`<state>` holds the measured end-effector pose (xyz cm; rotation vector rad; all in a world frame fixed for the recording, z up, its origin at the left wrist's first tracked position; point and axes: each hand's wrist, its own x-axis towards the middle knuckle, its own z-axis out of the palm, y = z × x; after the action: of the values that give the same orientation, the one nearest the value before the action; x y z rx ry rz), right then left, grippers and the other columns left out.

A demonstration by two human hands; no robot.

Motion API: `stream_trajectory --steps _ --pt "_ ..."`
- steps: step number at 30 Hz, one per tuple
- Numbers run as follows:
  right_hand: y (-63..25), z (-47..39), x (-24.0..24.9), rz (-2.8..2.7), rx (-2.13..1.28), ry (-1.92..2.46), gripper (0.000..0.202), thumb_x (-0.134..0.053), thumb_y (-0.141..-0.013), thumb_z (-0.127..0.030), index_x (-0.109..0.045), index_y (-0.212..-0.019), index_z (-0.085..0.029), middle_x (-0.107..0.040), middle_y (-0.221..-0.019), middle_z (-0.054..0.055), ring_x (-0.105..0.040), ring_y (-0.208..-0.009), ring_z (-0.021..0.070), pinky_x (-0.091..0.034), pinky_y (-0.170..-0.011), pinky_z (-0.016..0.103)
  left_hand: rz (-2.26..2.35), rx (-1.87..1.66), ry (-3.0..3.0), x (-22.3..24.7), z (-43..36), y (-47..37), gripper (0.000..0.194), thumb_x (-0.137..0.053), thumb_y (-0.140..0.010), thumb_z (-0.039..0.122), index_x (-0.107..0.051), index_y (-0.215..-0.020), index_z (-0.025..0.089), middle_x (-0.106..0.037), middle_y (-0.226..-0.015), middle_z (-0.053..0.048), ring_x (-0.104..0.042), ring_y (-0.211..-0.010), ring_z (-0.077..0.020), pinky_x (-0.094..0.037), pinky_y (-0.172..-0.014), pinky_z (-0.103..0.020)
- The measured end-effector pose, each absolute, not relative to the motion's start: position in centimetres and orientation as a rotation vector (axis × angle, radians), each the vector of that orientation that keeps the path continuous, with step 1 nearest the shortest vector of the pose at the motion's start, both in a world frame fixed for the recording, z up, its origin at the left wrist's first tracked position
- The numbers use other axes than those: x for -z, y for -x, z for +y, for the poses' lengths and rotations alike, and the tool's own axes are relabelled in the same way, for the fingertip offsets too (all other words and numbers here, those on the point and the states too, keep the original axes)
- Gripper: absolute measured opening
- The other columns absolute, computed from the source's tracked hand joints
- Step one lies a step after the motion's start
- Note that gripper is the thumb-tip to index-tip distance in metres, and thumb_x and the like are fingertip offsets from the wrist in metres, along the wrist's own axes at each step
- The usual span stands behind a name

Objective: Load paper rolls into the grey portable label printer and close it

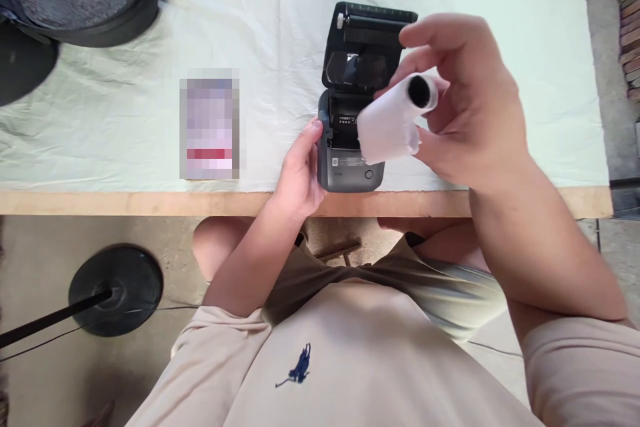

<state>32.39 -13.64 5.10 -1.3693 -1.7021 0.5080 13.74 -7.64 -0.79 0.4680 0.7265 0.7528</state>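
A dark grey portable label printer (350, 173) lies near the table's front edge, its lid (365, 53) raised and the paper bay showing. My left hand (300, 170) is closed around the printer's left side, thumb on its rim. Above the printer's right part, my right hand (465, 100) grips a small white paper roll (387, 120) with a black core. The roll is tilted, with its core end facing me and a loose paper edge at its lower right. It covers part of the open bay.
A pale cloth (280, 27) covers the wooden-edged table (150, 203). To the left lies a blurred box (210, 127) with a red stripe. A black bag (80, 0) sits at the upper left. On the floor stands a round black base (120, 287) with a pole.
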Motion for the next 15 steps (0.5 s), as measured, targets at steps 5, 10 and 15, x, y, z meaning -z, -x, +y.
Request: stream_trajectory --steps 5,10,15 --pt "-32.2 -13.0 -3.5 -1.735 -0.326 1.285 0.014 -0.068 -0.103 -0.05 -0.064 -0.106 -0.037 -0.076 -0.118 0.003 -0.073 -0.122 0.0276 -0.064 -0.119 0.056 0.68 -0.755 -0.497 1.5 -7.6 -13.5 0.017 -0.062 -0.107 0.036 -0.074 -0.105 0.024 -0.086 -0.115 -0.006 -0.071 -0.147 -0.0294 -0.065 -0.115 -0.037" --pt "-32.3 -12.0 -0.9 -1.75 -0.321 1.368 0.008 -0.063 -0.103 -0.039 -0.064 -0.098 -0.033 -0.081 -0.113 0.005 -0.076 -0.109 0.0278 -0.068 -0.096 0.051 0.669 -0.749 -0.481 1.0 -7.7 -13.6 0.02 -0.057 -0.109 0.032 -0.074 -0.104 0.023 -0.086 -0.111 -0.007 -0.073 -0.143 -0.029 -0.066 -0.114 -0.038" --pt "-32.0 -11.9 -0.1 -1.697 -0.295 1.391 0.007 -0.065 -0.102 -0.034 -0.06 -0.097 -0.033 -0.082 -0.112 0.005 -0.077 -0.104 0.0281 -0.064 -0.087 0.05 0.745 -0.729 -0.459 0.7 -7.6 -13.8 0.023 -0.058 -0.109 0.037 -0.072 -0.097 0.024 -0.085 -0.102 -0.008 -0.075 -0.14 -0.0313 -0.067 -0.111 -0.038"
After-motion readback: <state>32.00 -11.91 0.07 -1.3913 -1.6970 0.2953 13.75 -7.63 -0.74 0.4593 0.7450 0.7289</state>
